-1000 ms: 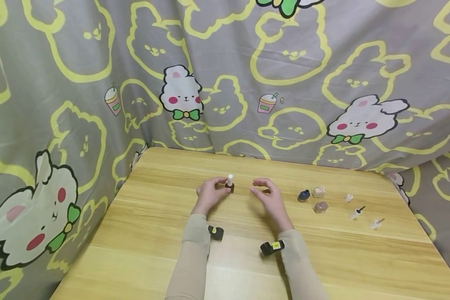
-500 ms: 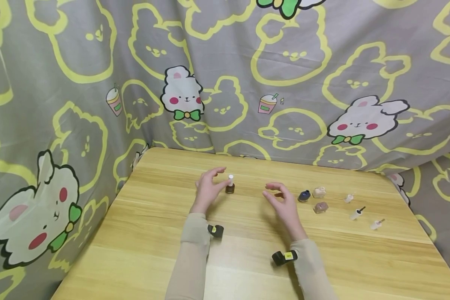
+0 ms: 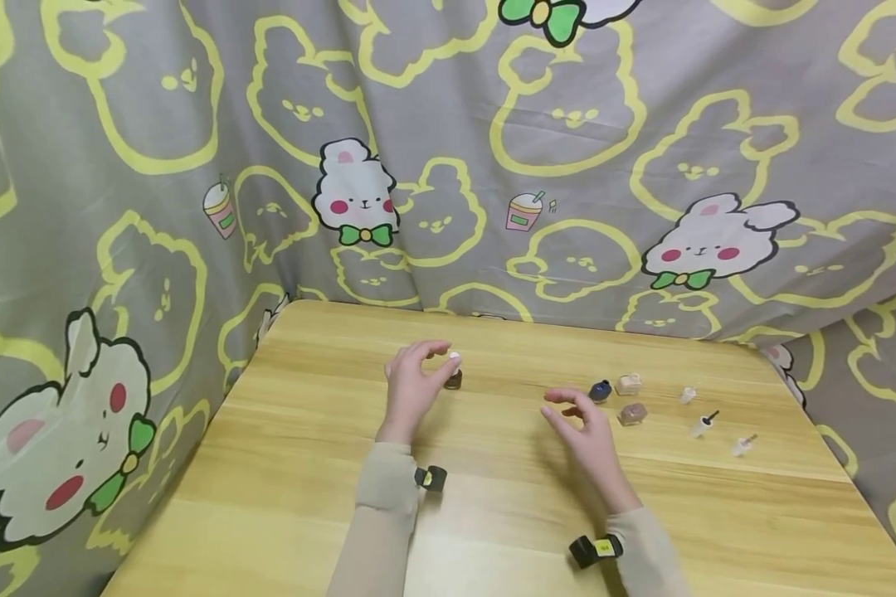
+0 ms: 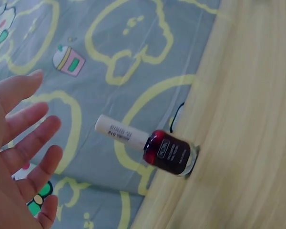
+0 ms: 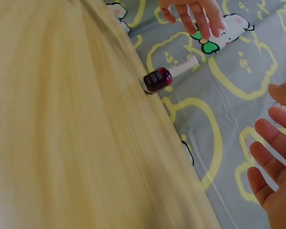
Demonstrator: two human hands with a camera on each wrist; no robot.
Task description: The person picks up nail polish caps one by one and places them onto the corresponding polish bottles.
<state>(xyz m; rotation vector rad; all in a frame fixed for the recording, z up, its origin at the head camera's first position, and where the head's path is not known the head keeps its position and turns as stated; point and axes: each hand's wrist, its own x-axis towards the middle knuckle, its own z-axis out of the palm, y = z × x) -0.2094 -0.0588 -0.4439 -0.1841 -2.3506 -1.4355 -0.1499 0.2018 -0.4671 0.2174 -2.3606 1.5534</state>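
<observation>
A dark red nail polish bottle (image 3: 454, 380) with a white cap stands on the wooden table; its label shows in the left wrist view (image 4: 169, 152). The left hand (image 3: 411, 390) is beside it, fingers spread, the thumb overlapping the cap in the head view. In the left wrist view, a gap separates that hand (image 4: 19, 157) from the cap (image 4: 120, 132). Farther right, the right hand (image 3: 586, 431) hovers over the table with relaxed, parted fingers and holds nothing. The right wrist view shows its fingers (image 5: 271, 157) well away from the bottle (image 5: 157, 79).
Right of the right hand stand uncapped bottles: dark blue (image 3: 601, 391), pale pink (image 3: 629, 384) and mauve (image 3: 632, 414). Farther right are three white caps with brushes (image 3: 688, 395), (image 3: 703, 425), (image 3: 742, 446). A patterned curtain (image 3: 433, 249) hangs behind the table (image 3: 306, 514).
The left hand has let go of the red bottle and drawn slightly back from it. My right hand has moved right and nearer the body. The head view has shifted slightly.
</observation>
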